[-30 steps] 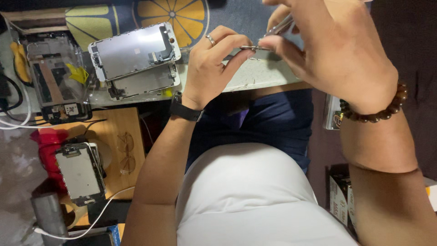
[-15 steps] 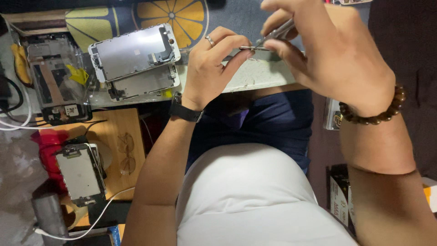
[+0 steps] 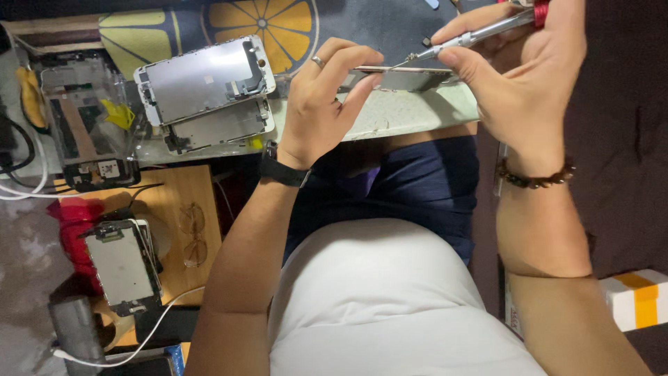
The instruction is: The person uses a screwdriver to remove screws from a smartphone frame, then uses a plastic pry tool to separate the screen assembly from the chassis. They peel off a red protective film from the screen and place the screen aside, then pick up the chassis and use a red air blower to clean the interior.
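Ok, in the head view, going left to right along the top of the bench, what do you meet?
Clear case of phone parts → stacked phone screen panels → left hand → phone frame held edge-on → screwdriver → right hand.

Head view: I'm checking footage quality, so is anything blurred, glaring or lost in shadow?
Head view: the left hand and right hand look sharp, as does the screwdriver; soft glare sits on the metal phone panel; the far right and lower left edges sink into dark shadow.
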